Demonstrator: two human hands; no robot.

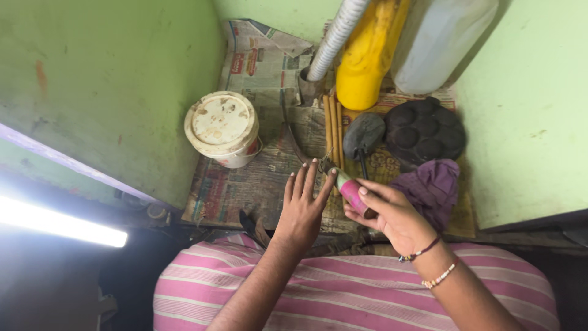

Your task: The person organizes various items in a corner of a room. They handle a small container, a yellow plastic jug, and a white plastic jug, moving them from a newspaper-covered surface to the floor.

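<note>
Head cam: my right hand [392, 214] is wrapped around a small pink-and-green tube [350, 189], just right of frame centre. My left hand [303, 205] is flat with fingers spread, touching the tube's tip. White lidded bucket [222, 127] at 10 o'clock, purple cloth [432, 187] at 3.

bucket: white plastic bucket [222, 127] w/ lid, stands on newspaper [257, 73], left side
jugs: yellow jug [366, 58] beside translucent white jug [438, 43], at back
hose: grey ribbed hose [335, 37], next to yellow jug
pan: dark round pan [425, 130] w/ hollows, right
cloth: purple cloth [432, 187], just below pan
sticks: yellow sticks [332, 125], centre
</note>
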